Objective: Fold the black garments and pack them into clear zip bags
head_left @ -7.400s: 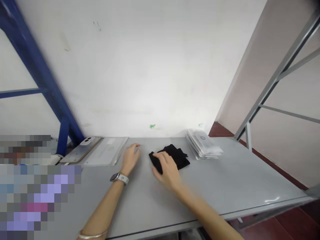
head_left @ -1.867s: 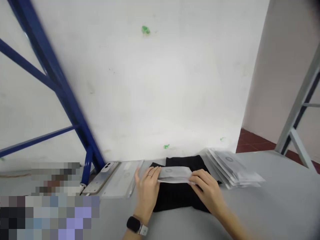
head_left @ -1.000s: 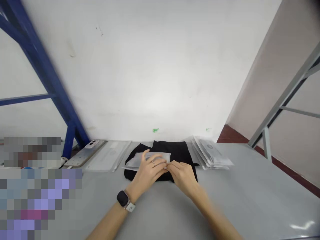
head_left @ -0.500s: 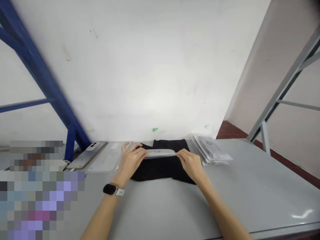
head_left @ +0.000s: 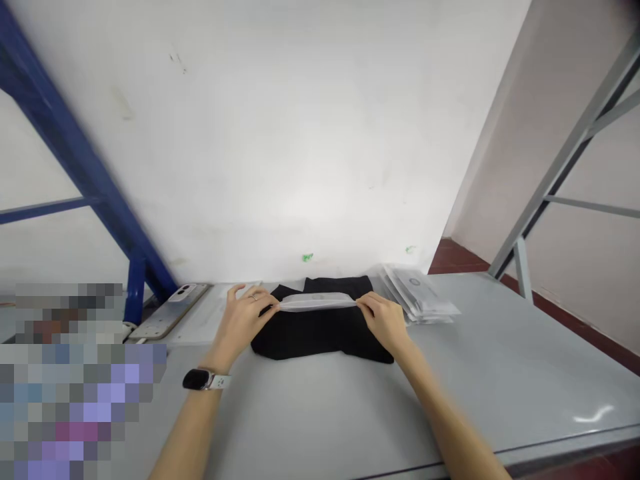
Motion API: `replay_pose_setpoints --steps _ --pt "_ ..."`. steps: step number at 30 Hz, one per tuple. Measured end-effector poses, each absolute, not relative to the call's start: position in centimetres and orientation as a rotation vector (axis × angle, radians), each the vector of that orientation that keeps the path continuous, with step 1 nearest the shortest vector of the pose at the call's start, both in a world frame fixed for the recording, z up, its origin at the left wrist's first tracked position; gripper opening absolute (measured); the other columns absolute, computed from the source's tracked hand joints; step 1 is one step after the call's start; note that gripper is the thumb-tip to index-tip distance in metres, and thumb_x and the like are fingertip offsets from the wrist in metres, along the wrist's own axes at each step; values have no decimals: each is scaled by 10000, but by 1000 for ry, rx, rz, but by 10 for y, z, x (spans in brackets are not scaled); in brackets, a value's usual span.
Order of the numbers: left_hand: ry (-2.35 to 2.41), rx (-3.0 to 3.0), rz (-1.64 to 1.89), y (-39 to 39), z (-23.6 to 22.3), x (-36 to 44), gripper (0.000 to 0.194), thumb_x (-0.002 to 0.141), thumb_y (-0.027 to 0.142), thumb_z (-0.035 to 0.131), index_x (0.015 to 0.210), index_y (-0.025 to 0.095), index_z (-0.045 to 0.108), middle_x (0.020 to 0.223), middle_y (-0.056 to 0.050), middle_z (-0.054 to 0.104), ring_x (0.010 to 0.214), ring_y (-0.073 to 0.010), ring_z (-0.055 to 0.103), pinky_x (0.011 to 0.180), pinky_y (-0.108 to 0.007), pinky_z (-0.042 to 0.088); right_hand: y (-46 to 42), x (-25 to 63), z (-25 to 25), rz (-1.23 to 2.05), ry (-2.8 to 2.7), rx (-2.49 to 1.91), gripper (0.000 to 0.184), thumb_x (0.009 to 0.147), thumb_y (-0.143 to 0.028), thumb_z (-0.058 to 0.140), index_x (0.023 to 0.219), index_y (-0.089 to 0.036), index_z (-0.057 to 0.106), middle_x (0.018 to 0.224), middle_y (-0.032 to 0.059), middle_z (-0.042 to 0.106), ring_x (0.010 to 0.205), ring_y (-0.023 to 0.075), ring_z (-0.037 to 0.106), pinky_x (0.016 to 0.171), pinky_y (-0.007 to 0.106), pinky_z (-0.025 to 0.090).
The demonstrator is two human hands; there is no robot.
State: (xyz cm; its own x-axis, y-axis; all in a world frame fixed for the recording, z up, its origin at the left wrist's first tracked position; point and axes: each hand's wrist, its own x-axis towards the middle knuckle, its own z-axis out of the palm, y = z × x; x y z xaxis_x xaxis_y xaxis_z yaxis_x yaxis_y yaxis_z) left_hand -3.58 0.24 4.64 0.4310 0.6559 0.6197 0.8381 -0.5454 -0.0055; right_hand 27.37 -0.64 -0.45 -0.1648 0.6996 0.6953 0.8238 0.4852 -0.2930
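A translucent plastic bag [head_left: 317, 303] is stretched sideways between my two hands, seen nearly edge-on. My left hand [head_left: 245, 313] pinches its left end with thumb and index finger, the other fingers raised. At the opposite end, my right hand [head_left: 383, 319] grips the bag between thumb and fingertips. Beneath and behind it, a black cloth item [head_left: 310, 337] lies spread on the grey table [head_left: 310, 413]; its kind cannot be made out. I wear a watch on my left wrist.
Right of the cloth lies a stack of translucent bags [head_left: 423, 293]. To the left are flat clear bags [head_left: 205, 320] and a phone [head_left: 170, 312]. A blue metal frame [head_left: 85, 153] rises at left, a grey one [head_left: 550, 187] at right. The white wall [head_left: 300, 133] stands behind.
My hands have moved apart, the left one shifting left, so the bag is drawn out wider between them. The camera view has shifted slightly.
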Motion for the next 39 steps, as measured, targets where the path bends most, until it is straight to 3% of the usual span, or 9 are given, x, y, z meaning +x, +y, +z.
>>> replay_pose_setpoints --steps 2,6,18,22,25,29,35,39 --pt "-1273 -2374 -822 1 48 -35 178 900 265 508 788 238 644 831 7 732 892 -200 646 992 -464 279 -8 273 -2 -201 -1946 -1215 186 931 -181 482 981 -210 659 936 36 685 809 171 648 670 270 468" --pt "-1238 -2361 -843 -1 49 -29 178 895 254 503 779 235 637 845 5 733 878 -197 643 985 -455 292 -15 266 4 -238 -2078 -1055 288 916 -163 487 1183 -223 579 1135 81 623 999 210 594 822 349 477" --pt "-1131 -2461 -841 -7 50 -17 146 882 237 531 813 228 659 859 2 729 851 -186 654 987 -430 344 -19 252 3 -295 -2170 -1034 250 967 -129 397 945 -192 638 1035 82 628 892 184 568 752 320 431" --pt "-1062 -2475 -892 -11 51 -8 130 882 239 547 824 232 663 859 1 735 882 -187 654 958 -412 378 -17 252 -1 -320 -2154 -1071 231 951 -119 430 983 -194 647 1048 83 634 860 175 589 709 294 446" --pt "-969 -2488 -940 -16 51 4 116 883 217 552 826 229 652 847 3 737 878 -183 654 920 -393 399 -16 252 -2 -335 -2162 -1102 192 925 -180 521 1085 -207 622 1166 99 610 978 213 584 776 330 462" --pt "-813 -2533 -945 -25 46 24 116 885 172 543 861 223 644 856 5 740 869 -171 654 915 -388 405 -15 250 -6 -364 -2215 -1114 302 845 -257 640 1139 -203 597 1357 138 498 1177 293 480 921 433 424" --pt "-672 -2587 -949 -36 35 47 141 879 122 539 875 221 638 863 15 740 882 -155 655 929 -383 403 -11 241 -21 -414 -2201 -1213 265 751 -151 659 1016 -169 660 1479 170 348 1302 379 338 967 511 365" --pt "-656 -2617 -945 -35 31 51 133 883 124 538 865 218 631 861 15 739 887 -153 653 912 -377 406 -7 239 -27 -385 -2196 -1233 236 739 -150 687 975 -169 689 1482 166 342 1306 380 328 975 504 356"
